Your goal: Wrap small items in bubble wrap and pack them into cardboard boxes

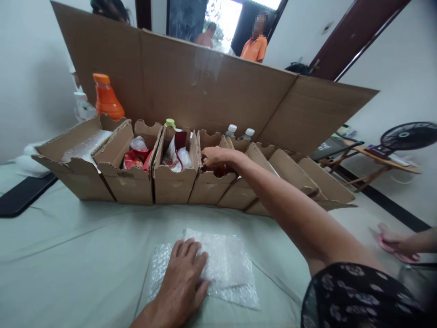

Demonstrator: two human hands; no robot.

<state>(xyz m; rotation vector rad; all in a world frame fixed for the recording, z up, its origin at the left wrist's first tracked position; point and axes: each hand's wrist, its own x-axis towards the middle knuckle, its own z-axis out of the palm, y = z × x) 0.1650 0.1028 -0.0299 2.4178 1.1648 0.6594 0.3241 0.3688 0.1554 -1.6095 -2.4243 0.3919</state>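
Observation:
My left hand (186,275) lies palm down with fingers spread on sheets of bubble wrap (228,262) on the pale green cloth. My right hand (218,157) reaches into a cardboard bin (210,189) in the middle of the row. Its fingers are curled down past the rim, and what they grip, if anything, is hidden. Something dark red shows beneath that hand. One bin to the left, a red and white packet (175,152) sits with clear plastic. The bin beyond it holds a red packet (136,158).
Bubble wrap (87,145) fills the leftmost bin. Behind the row stand a tall cardboard panel (205,86), an orange bottle (107,98) and white-capped bottles (248,133). A black flat object (25,196) lies left. People in orange (253,48), a fan (406,135) and a pink-slippered foot (398,243) are farther off.

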